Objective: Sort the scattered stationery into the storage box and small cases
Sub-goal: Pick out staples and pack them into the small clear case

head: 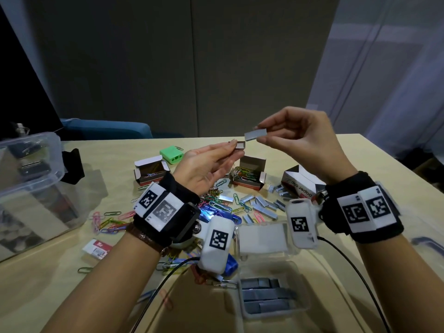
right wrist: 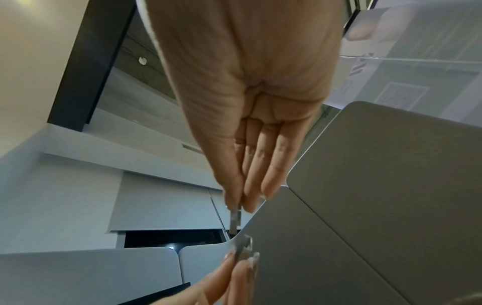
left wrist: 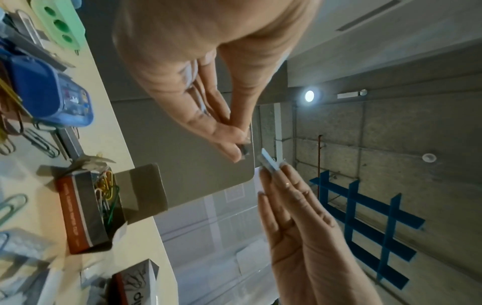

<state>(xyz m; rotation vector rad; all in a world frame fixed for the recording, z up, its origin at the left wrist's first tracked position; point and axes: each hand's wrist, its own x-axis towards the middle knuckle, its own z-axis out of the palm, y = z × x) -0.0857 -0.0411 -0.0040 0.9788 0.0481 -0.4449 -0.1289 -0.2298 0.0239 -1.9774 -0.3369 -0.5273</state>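
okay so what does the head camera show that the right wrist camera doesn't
Only the head view shows the table, the clear case of staple strips, loose paper clips and the storage box. Only the right wrist view shows the ceiling panels. Both show the left hand and right hand each pinching a staple strip.

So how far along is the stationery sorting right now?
Partly done. The small clear case already holds rows of staple strips. In hand: the left hand and right hand each pinch a staple strip above the table. Left: loose staples and coloured paper clips scattered there.
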